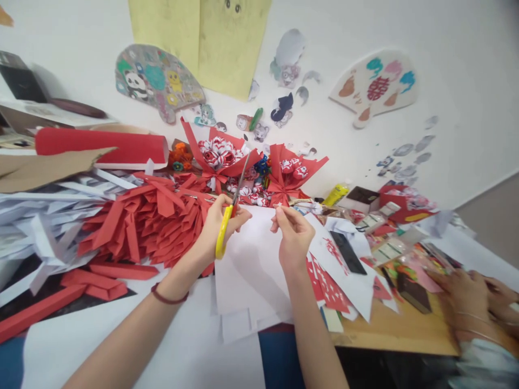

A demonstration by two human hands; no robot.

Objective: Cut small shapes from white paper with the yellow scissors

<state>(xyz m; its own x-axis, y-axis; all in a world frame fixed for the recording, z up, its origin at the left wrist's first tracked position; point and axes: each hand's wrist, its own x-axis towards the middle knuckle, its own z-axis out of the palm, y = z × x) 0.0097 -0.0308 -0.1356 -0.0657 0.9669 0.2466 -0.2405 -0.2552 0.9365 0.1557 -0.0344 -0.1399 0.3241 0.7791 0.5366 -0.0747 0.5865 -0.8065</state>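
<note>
Yellow-handled scissors (222, 237) hang from my left hand (214, 221), with the handle loops around its fingers and the blades pointing up and away. My right hand (295, 232) is closed in a pinch. A tiny pale and reddish bit shows at its fingertips, too small to name. Both hands are apart from each other, above a stack of white paper sheets (253, 281). Left of my left hand lies a big heap of folded red paper strips (154, 221). Beyond the hands stand red-and-white paper flowers (219, 151) in red wrapping.
Folded white paper strips (52, 243) pile up at far left, near a red paper roll (105, 148). To the right lie a black phone (347, 253), red patterned paper (330, 286) and a yellow bottle (336, 193). Another person's hands (470, 292) rest at the table's right end.
</note>
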